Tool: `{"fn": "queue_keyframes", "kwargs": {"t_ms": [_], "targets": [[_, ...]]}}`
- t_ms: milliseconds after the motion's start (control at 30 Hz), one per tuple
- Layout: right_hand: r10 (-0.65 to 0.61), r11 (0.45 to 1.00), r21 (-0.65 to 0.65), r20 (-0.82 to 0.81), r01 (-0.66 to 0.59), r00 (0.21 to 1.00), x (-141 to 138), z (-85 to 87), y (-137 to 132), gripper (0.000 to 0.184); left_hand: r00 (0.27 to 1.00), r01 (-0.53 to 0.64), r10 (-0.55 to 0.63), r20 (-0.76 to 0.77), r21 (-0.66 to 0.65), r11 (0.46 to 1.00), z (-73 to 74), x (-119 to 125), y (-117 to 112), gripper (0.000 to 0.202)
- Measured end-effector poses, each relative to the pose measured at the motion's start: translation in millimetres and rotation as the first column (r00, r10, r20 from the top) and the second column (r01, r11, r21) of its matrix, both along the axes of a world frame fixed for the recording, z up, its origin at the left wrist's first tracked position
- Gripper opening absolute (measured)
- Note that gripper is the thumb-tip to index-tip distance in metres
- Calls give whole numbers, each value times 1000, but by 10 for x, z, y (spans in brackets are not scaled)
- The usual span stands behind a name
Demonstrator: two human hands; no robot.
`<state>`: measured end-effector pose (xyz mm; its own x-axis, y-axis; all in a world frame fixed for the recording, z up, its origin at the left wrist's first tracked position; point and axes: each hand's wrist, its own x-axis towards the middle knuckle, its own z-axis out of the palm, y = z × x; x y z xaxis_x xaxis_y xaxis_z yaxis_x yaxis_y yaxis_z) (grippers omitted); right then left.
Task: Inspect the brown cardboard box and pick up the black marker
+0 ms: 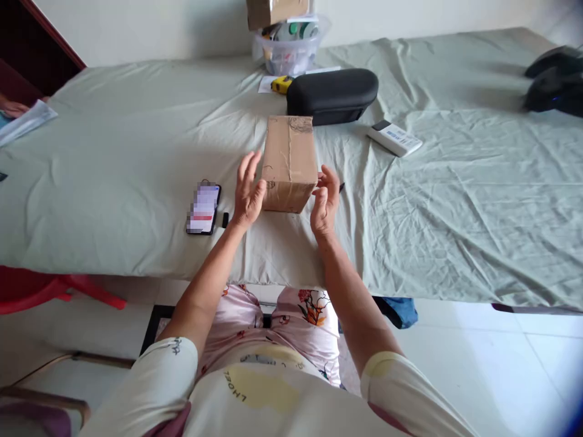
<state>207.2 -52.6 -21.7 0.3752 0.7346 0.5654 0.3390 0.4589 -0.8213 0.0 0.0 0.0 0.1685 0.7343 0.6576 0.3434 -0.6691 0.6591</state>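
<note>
A taped brown cardboard box (289, 162) lies on the grey-green sheet (136, 133) that covers the table in front of me. My left hand (247, 193) is beside the box's left near corner, fingers stretched up and apart, the thumb close to the cardboard. My right hand (325, 203) is at the box's right near corner, fingers loosely curled, fingertips close to or touching the edge. Neither hand grips the box.
A phone (203, 208) with a small black item (225, 219) beside it lies left of my hands. Behind the box are a black case (332, 94), a white remote (394, 138), a yellow object (281, 84) and a clear tub (289, 51). A red chair (50, 290) stands left.
</note>
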Motion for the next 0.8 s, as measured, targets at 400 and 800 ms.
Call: {"fn": "queue_keyframes", "kwargs": {"t_ms": [400, 800], "targets": [[-1, 1000, -24, 32, 2, 999, -40, 64, 50, 70, 997, 74, -74, 24, 7, 997, -309, 139, 109, 60], [26, 992, -124, 125, -11, 992, -63, 79, 3, 80, 992, 101, -98, 75, -46, 994, -321, 236, 60, 67]]}}
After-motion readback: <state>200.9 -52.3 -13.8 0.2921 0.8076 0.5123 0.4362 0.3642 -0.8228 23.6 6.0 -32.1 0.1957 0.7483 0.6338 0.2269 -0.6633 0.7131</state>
